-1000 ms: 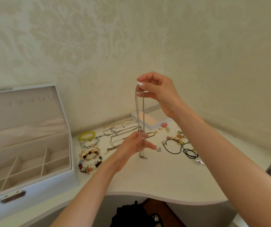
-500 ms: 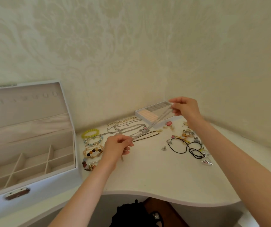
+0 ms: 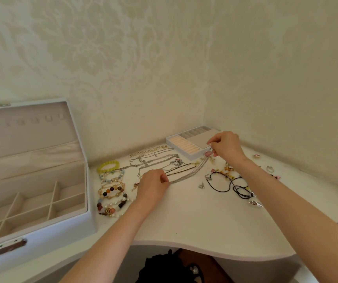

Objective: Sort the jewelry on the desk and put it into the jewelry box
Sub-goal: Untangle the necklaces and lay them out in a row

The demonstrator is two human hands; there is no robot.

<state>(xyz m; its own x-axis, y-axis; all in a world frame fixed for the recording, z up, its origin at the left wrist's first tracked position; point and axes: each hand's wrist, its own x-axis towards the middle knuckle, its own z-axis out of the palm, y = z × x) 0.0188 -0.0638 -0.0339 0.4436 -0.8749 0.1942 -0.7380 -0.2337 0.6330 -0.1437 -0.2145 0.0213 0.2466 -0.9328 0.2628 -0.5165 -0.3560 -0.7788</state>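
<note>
Head view, left hand [image 3: 152,183] and right hand [image 3: 226,146] pinching silver chain [image 3: 188,174]

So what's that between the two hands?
A silver chain runs from the left hand to the right hand, each pinching an end. The head view shows it.

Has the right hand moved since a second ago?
Yes. The right hand has dropped from high above the tray to its near right corner, low over the desk, pinching the chain.
</note>
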